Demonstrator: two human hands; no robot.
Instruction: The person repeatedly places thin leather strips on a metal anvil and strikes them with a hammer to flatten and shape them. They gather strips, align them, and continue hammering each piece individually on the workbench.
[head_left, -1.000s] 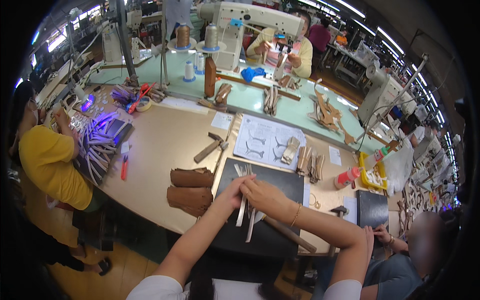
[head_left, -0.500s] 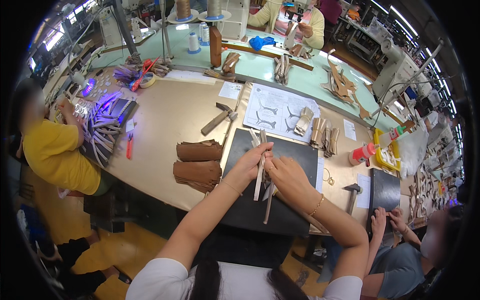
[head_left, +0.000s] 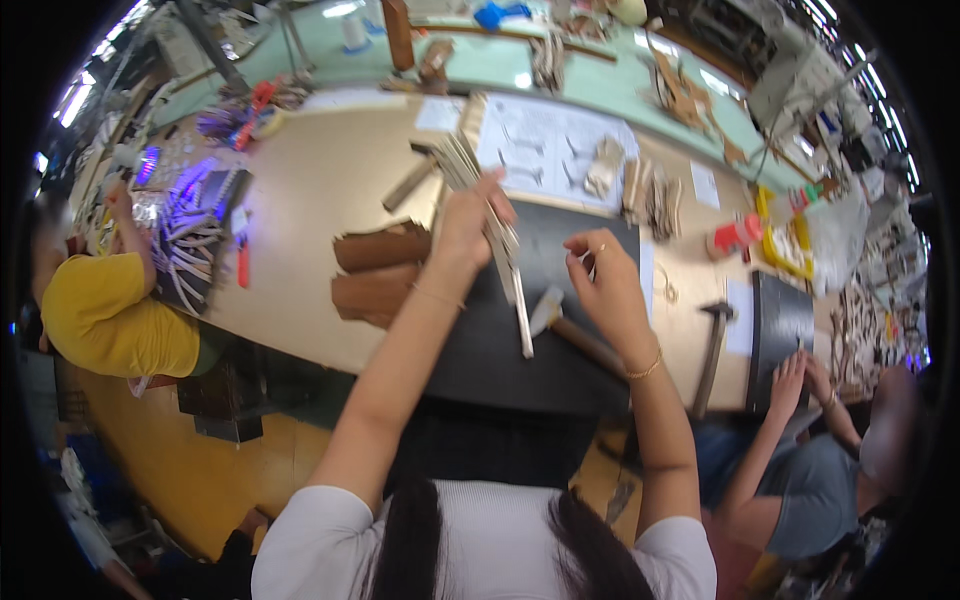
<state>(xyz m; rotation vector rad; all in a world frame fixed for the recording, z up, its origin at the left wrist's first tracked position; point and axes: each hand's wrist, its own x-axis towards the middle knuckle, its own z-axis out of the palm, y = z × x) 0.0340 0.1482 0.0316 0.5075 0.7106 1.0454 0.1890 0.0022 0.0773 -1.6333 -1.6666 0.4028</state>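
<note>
My left hand (head_left: 470, 228) is closed round a bundle of narrow pale leather strips (head_left: 517, 292), raised at a slant over the left part of a black mat (head_left: 480, 358). One strip hangs lower than the others, and the far ends fan out beyond my fingers. To the right, my right hand (head_left: 612, 290) is apart from the bundle, its fingers loosely bent and parted, with nothing visible in them. Below it on the mat lies a hammer (head_left: 590, 345) with a wooden handle and a pale head.
Left of the mat are two brown leather stacks (head_left: 380, 247) and another hammer (head_left: 408, 185). Tied strip bundles (head_left: 636, 190) lie beside printed sheets (head_left: 555, 130). A red bottle (head_left: 735, 235), yellow basket (head_left: 790, 240) and hammer (head_left: 712, 355) stand right. Co-workers sit either side.
My right hand has come away from the strips and moved right, its fingers parting. My left hand has carried the bundle left and tilted it. The view has shifted, and the hammer now shows fully.
</note>
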